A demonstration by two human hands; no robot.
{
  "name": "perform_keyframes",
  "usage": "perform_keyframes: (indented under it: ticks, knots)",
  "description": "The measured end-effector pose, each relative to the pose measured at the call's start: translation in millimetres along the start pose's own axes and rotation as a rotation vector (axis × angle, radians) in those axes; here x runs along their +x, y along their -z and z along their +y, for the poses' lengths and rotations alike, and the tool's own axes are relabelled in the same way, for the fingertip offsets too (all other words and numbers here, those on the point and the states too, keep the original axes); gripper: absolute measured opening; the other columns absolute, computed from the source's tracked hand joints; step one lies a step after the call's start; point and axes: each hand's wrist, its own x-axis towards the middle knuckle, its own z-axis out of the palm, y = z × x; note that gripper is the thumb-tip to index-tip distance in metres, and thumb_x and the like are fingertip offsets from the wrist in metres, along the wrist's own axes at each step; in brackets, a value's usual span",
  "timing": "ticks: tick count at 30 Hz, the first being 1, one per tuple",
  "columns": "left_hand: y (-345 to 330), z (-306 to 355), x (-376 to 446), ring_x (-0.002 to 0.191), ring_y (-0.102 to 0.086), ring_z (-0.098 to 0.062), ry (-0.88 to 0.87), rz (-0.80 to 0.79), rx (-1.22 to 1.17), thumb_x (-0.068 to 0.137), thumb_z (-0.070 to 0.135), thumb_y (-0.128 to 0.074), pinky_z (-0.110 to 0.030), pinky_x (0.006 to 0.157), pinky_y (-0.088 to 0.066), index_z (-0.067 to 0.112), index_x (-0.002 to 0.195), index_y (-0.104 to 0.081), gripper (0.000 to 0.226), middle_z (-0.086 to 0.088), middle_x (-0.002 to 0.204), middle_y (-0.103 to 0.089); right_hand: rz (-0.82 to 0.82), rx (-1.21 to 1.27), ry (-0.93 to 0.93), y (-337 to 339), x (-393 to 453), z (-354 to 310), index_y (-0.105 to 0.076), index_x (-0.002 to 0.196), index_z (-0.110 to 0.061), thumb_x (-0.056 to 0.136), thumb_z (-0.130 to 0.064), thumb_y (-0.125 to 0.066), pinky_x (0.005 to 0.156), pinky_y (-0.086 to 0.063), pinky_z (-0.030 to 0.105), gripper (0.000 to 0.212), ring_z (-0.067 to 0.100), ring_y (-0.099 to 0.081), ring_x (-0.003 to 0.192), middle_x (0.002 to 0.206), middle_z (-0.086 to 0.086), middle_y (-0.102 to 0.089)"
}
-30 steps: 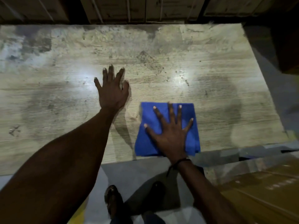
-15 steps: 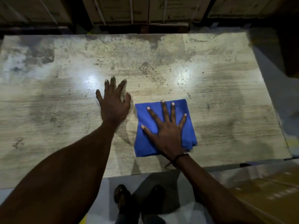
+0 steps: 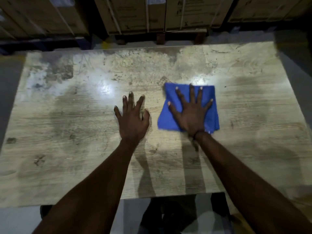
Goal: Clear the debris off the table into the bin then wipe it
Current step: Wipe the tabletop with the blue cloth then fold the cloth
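Head view. Right hand (image 3: pixel 191 114) lies flat on a folded blue cloth (image 3: pixel 211 105), all 5 fingers spread and straight, palm pressing down; nothing is pinched or curled round. Left hand (image 3: pixel 132 120) is flat on the bare table (image 3: pixel 67 115), fingers splayed, holding nothing, likely bracing. The cloth sits right of centre, just beside the left hand but apart from it.

Step judged: wiping. No loose debris or bin is visible, so clearing looks done. To wipe well: keep even palm pressure, use overlapping passes toward the stained far-left corner, and refold the cloth when it soils.

Materials: table is a pale wood-grain laminate, rectangular, mottled with grey blotches, dark specks and 2 glare spots. Cloth looks soft, near square, edges slightly blurred. Strapped cardboard boxes (image 3: pixel 140 14) stand behind the table.
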Motion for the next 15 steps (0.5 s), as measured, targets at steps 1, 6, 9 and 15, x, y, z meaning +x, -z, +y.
perform_keyframes:
  ticks: [1,6,9,15]
  knots:
    - [-0.1,-0.5,-0.1,0.163,-0.005,-0.024,-0.004,-0.011,0.008,0.104,0.049,-0.032,-0.065,0.125,-0.005,0.04,0.163,-0.028,0.061,0.0,0.176,-0.009,-0.005,-0.028,0.08,-2.4,-22.2,-5.5,-0.018,0.162,-0.051,0.095,-0.083,-0.03,0.117,0.006,0.077,0.075,0.032,0.008,0.162,0.176,0.0,-0.002]
    - [-4.3,-5.2,51.4,0.163,0.005,-0.027,-0.041,-0.085,0.022,0.109,0.052,-0.021,-0.065,0.124,0.004,0.039,0.167,-0.014,0.06,-0.002,0.177,0.002,-0.02,-0.103,0.173,-0.3,-26.1,9.1,-0.017,0.161,-0.055,0.093,-0.085,-0.032,0.118,-0.002,0.077,0.076,0.028,0.006,0.162,0.176,-0.006,-0.002]
    - [-7.8,-5.7,121.2,0.163,0.002,-0.031,-0.03,-0.106,0.023,0.106,0.055,-0.015,-0.068,0.124,0.0,0.036,0.166,-0.018,0.064,-0.007,0.176,-0.003,-0.018,-0.038,-0.003,7.2,54.7,25.2,-0.019,0.16,-0.055,0.091,-0.088,-0.029,0.117,0.002,0.08,0.077,0.03,0.004,0.162,0.176,-0.004,-0.005]
    - [-12.7,1.0,145.0,0.163,-0.003,-0.029,-0.051,-0.006,0.031,0.107,0.052,-0.021,-0.066,0.126,-0.002,0.036,0.165,-0.024,0.06,-0.006,0.176,-0.009,0.0,0.068,-0.195,10.1,146.1,19.8,-0.017,0.161,-0.053,0.092,-0.087,-0.025,0.114,0.004,0.081,0.077,0.036,0.008,0.161,0.176,0.003,-0.003]
